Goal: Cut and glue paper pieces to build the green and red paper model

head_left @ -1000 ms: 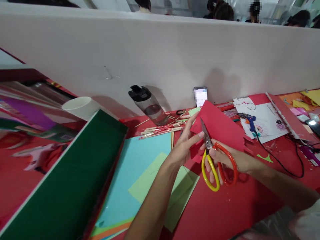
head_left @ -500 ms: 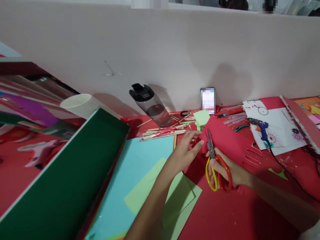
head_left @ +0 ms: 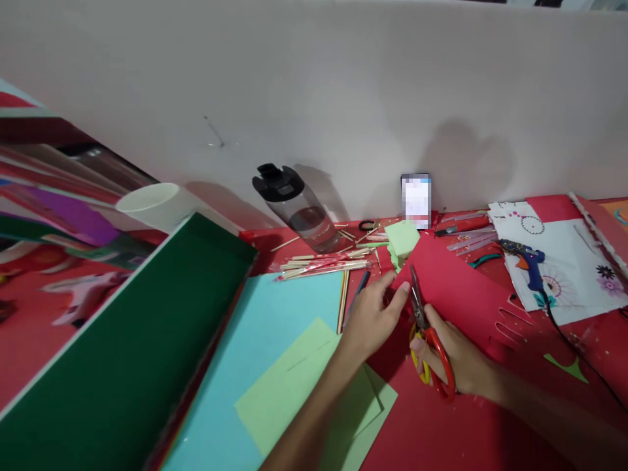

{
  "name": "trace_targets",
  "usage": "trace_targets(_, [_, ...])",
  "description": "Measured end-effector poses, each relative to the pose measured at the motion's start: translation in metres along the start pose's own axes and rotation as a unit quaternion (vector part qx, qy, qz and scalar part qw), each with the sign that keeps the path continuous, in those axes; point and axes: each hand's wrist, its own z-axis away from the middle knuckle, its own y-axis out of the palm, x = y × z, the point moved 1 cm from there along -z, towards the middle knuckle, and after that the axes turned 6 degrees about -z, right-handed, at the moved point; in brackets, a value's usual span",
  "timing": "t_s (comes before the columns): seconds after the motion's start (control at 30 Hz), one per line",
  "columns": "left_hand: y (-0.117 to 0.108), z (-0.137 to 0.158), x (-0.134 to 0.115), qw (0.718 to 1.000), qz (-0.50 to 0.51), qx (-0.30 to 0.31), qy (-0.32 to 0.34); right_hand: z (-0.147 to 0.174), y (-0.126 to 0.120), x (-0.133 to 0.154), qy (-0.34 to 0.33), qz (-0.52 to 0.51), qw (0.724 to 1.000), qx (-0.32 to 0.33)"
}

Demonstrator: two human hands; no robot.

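Observation:
My right hand [head_left: 458, 356] grips scissors [head_left: 418, 306] with one red and one yellow handle, their blades pointing away from me and nearly together. Under and beside the blades lies a sheet of red paper [head_left: 456, 281] with narrow finger-like slots cut near its right end. My left hand [head_left: 370, 317] is closed at the paper's left edge, thumb stretched along it; the exact hold is partly hidden by the fingers. A dark blue pen [head_left: 364, 282] lies just behind that hand. Light green sheets [head_left: 289, 379] sit beneath my left forearm, over a light blue sheet [head_left: 265, 307].
A green panel [head_left: 137, 327] stands at left beside a white cup [head_left: 154, 199]. Further back are a clear bottle [head_left: 309, 219], wooden sticks [head_left: 318, 263], green notes [head_left: 402, 237] and a phone [head_left: 416, 199] against the wall. At right, a blue glue gun [head_left: 532, 265] trails a black cord.
My view has shifted slightly. The scissors have turned and dropped a little, with the yellow handle now more hidden by my right hand. My left hand stays at the red paper's edge.

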Motion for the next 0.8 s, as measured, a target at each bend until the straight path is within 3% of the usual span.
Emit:
trace_targets(0.3, [0.012, -0.003, -0.001, 0.984, 0.177, 0.012, 0.002, -0.003, -0.003, -0.010, -0.031, -0.005, 0.998, -0.050])
trace_targets(0.8, [0.010, -0.002, -0.003, 0.987, 0.158, -0.002, 0.005, -0.005, -0.008, -0.020, -0.027, 0.017, 0.998, -0.053])
